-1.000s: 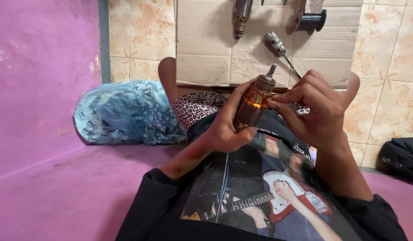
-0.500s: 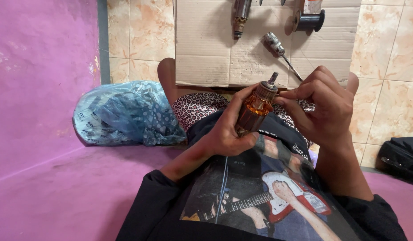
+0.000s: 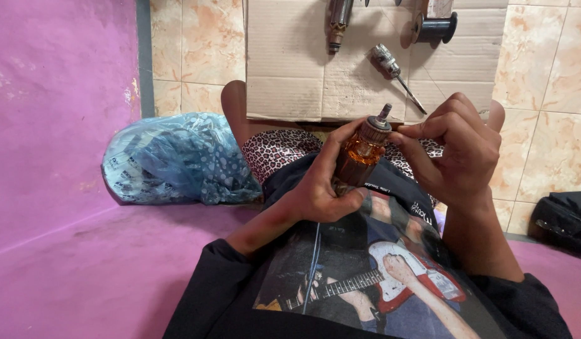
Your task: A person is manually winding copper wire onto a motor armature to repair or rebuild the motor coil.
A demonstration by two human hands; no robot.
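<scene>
— Rotor (image 3: 360, 156) with the amber copper windings sits upright over our lap, tilted a bit right, shaft tip pointing up toward the cardboard (image 3: 290, 69).

— Yep, our left hand (image 3: 322, 185) wraps it from below and the left, closed round the body. Right hand (image 3: 457, 150) comes in from the right, fingertips pinched narrow at the top ring, wrist bent.

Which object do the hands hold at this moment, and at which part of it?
The left hand grips the copper-wound motor armature around its body. The right hand pinches its grey top end.
</scene>
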